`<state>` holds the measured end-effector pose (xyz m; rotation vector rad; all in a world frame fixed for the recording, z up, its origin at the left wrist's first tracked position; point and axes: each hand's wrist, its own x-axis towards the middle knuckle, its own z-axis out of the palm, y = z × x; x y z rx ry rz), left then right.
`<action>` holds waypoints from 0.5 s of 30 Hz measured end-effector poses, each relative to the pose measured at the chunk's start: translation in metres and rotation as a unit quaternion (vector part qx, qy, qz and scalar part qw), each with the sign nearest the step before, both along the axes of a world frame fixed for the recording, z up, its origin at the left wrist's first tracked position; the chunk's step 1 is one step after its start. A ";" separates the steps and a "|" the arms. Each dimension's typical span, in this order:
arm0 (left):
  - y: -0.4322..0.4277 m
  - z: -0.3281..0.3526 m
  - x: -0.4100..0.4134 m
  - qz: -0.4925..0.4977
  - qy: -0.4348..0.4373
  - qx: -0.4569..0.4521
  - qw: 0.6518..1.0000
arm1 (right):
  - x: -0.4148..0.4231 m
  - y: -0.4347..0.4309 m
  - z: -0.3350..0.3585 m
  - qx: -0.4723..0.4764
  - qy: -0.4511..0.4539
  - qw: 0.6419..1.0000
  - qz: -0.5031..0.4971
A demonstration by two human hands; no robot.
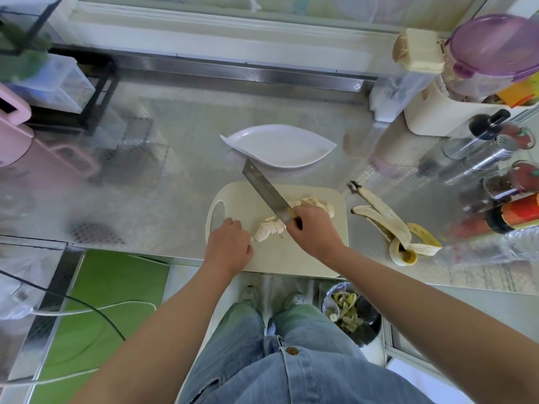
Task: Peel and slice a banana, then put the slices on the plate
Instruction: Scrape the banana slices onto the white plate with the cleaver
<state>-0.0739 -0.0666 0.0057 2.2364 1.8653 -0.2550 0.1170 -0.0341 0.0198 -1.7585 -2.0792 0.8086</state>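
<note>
Head view: right hand point(313, 228) grips knife point(267, 196), blade angled up-left across the banana point(269, 228) on the board point(315, 258). Left hand point(229, 246), fingers curled, pinches the banana's near end. Cut slices point(316, 204) lie just beyond right hand. Plate point(280, 147) sits past both hands, peel point(393, 225) right of right hand.

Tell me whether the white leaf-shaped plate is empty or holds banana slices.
Empty: the white leaf-shaped plate shows only its bare surface. The cut banana slices lie on the cream cutting board.
</note>
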 end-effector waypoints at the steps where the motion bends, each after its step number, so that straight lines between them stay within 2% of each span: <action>1: -0.001 0.000 0.001 -0.021 0.022 -0.001 1.000 | 0.000 0.000 0.001 0.001 0.002 1.000 0.000; 3: -0.003 -0.001 0.002 -0.007 0.031 -0.013 0.999 | 0.000 0.001 0.004 0.003 0.006 1.000 0.001; 4: -0.003 -0.002 0.002 0.034 0.016 -0.014 0.999 | 0.000 0.002 0.006 0.005 0.007 1.000 0.004; 6: -0.003 -0.001 0.000 0.145 -0.052 -0.001 0.988 | -0.001 0.001 0.008 0.009 0.006 1.000 0.009; 8: 0.000 0.001 0.001 0.243 -0.161 0.011 0.956 | -0.002 0.001 0.010 0.023 0.002 1.000 0.012; 9: 0.003 0.004 0.004 0.293 -0.247 -0.003 0.924 | -0.002 0.000 0.011 0.031 -0.004 0.999 0.015; 10: 0.008 0.011 0.009 0.349 -0.358 -0.027 0.866 | -0.003 0.000 0.011 0.038 -0.016 0.999 0.021; 11: 0.013 0.019 0.015 0.402 -0.468 -0.054 0.785 | -0.004 0.000 0.011 0.041 -0.029 0.998 0.030; 12: 0.018 0.025 0.021 0.437 -0.543 -0.078 0.713 | -0.004 -0.001 0.012 0.045 -0.044 0.997 0.042; 13: 0.024 0.031 0.026 0.449 -0.585 -0.096 0.668 | -0.005 -0.001 0.011 0.049 -0.057 0.996 0.055; 15: 0.030 0.037 0.036 0.447 -0.603 -0.118 0.650 | -0.006 -0.003 0.010 0.055 -0.082 0.992 0.078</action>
